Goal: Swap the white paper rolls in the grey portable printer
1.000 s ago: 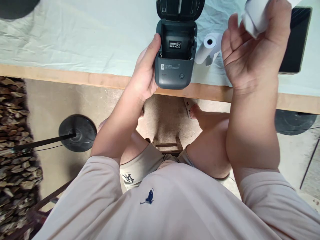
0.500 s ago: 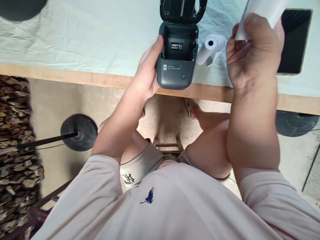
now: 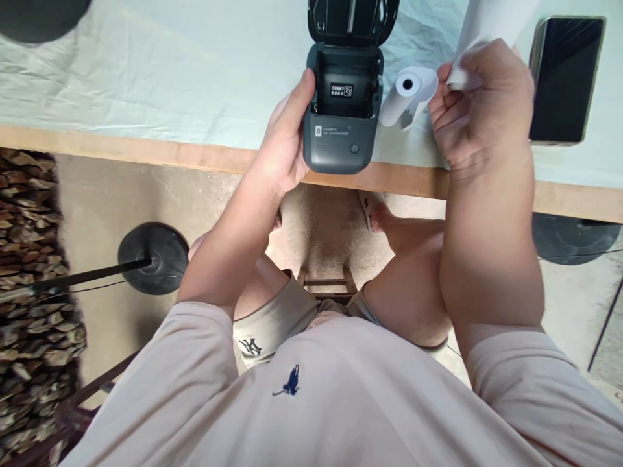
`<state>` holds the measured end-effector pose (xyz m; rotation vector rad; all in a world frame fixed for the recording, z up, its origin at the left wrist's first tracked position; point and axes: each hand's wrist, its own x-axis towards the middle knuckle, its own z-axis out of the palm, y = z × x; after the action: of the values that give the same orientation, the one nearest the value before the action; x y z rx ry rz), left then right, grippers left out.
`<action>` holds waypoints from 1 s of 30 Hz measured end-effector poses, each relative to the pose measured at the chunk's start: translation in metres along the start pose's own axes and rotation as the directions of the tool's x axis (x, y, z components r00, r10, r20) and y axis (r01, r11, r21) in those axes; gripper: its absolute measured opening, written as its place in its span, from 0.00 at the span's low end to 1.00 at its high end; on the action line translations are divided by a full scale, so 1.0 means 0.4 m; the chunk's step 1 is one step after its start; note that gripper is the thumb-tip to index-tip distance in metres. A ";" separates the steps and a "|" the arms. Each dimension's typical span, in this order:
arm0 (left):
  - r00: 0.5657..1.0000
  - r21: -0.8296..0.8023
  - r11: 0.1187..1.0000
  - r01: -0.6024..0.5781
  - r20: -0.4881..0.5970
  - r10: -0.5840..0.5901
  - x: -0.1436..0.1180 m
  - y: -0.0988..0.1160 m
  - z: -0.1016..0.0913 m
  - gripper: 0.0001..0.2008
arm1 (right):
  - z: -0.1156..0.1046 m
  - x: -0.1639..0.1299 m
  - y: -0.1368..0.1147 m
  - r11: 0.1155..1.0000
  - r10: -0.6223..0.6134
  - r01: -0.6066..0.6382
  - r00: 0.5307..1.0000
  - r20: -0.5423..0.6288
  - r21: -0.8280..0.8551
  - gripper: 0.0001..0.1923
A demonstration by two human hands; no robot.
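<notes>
My left hand (image 3: 287, 133) grips the left side of a dark portable label printer (image 3: 341, 139), thumb along its edge. The printer's lid (image 3: 353, 19) is flipped up, and its paper bay (image 3: 348, 68) shows a small printed label and no roll. To the right of the printer a white paper roll (image 3: 398, 104) with a dark core rests on the cloth, its loose end curling out. My right hand (image 3: 487, 104) is closed on a white sheet of paper (image 3: 489, 23) that reaches past the top of the view; the fingertips are near the roll's loose end.
A dark-screened phone or tablet (image 3: 564, 78) lies right of my right hand on the pale cloth (image 3: 170, 71). The table's wooden edge (image 3: 195, 152) runs across in front of me. Round black bases (image 3: 153, 243) stand on the floor, and stacked firewood (image 3: 29, 259) is at left.
My right hand has moved left and slightly down with the white paper, closer to the paper roll. The left hand and the printer stay nearly where they were.
</notes>
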<state>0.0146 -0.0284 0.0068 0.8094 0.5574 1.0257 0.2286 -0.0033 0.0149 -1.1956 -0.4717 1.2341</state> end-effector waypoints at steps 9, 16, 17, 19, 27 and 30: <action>0.997 0.129 0.992 -0.001 -0.075 0.010 0.005 -0.010 -0.004 0.19 | -0.024 0.026 0.011 0.991 -0.108 0.108 0.994 0.007 -0.073 0.10; 0.998 0.123 0.992 -0.001 -0.060 0.009 0.006 -0.013 -0.009 0.18 | -0.012 0.007 0.002 0.987 -0.152 0.150 0.988 0.039 0.050 0.11; 0.999 0.111 0.994 -0.001 -0.044 0.006 0.006 -0.013 -0.010 0.18 | -0.009 0.001 -0.001 0.989 -0.137 0.135 0.990 0.033 0.055 0.11; 0.999 0.062 0.998 -0.028 -0.015 0.029 0.007 -0.012 -0.010 0.18 | -0.008 -0.007 -0.006 0.996 -0.087 0.086 0.996 0.026 0.035 0.12; 0.996 0.097 0.995 0.024 -0.091 -0.015 0.003 -0.004 0.010 0.16 | -0.012 -0.002 -0.004 0.979 -0.191 0.189 0.981 -0.031 -0.071 0.12; 0.997 0.122 0.992 -0.008 -0.078 0.018 0.001 -0.002 0.015 0.17 | 0.008 -0.038 -0.016 0.965 -0.253 0.255 0.967 0.038 -0.057 0.16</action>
<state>0.0197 -0.0301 0.0095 0.8840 0.6882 1.0466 0.2239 -0.0147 0.0262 -1.1296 -0.6688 1.0241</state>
